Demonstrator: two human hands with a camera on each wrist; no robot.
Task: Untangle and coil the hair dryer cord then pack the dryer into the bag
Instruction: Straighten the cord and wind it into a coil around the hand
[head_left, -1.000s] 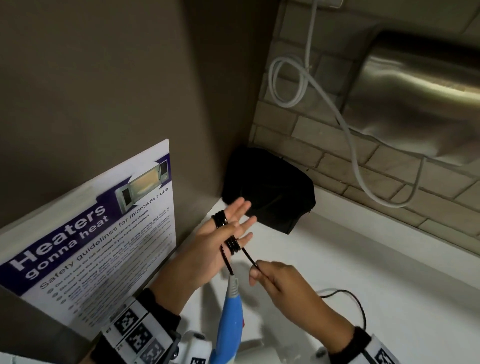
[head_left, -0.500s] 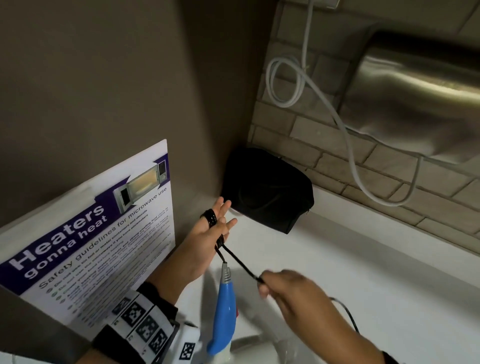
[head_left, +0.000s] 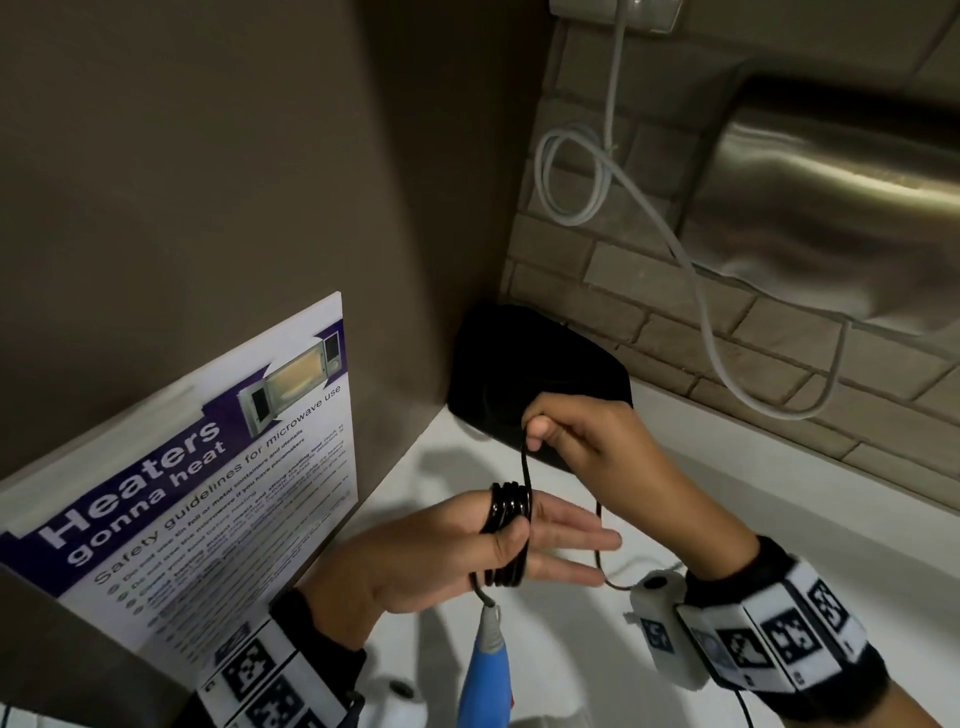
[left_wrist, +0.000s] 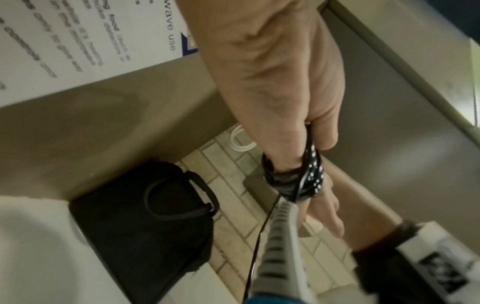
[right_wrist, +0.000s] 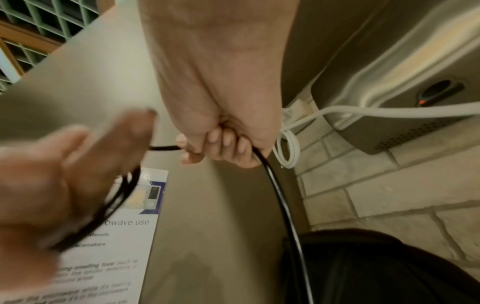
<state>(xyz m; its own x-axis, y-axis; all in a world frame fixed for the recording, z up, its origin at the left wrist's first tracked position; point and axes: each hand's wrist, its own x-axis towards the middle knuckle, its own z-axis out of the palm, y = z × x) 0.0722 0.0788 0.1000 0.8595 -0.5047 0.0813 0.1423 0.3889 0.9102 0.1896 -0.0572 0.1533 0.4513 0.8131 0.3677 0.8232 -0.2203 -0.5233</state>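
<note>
A thin black cord (head_left: 508, 535) is wound in several turns round the straight fingers of my left hand (head_left: 524, 543), and the thumb presses on the coil. My right hand (head_left: 543, 434) sits just above it and pinches the cord, which runs taut down to the coil. More cord loops under the right wrist. A blue and grey tool (head_left: 483, 670) hangs from the cord's end below the left hand. In the left wrist view the coil (left_wrist: 293, 176) and the tool's ribbed grey neck (left_wrist: 281, 236) show. In the right wrist view the right hand's curled fingers (right_wrist: 221, 144) hold the cord (right_wrist: 275, 185).
A black pouch (head_left: 514, 374) lies in the corner on the white counter (head_left: 701, 499), right behind my right hand. A microwave safety poster (head_left: 208, 499) leans on the left wall. A white cable (head_left: 571, 176) and a steel wall unit (head_left: 841, 208) hang on the brick wall.
My right hand has swung from the near side up and over the left hand, laying the cord round the fingers. The left hand has turned so its fingers point right.
</note>
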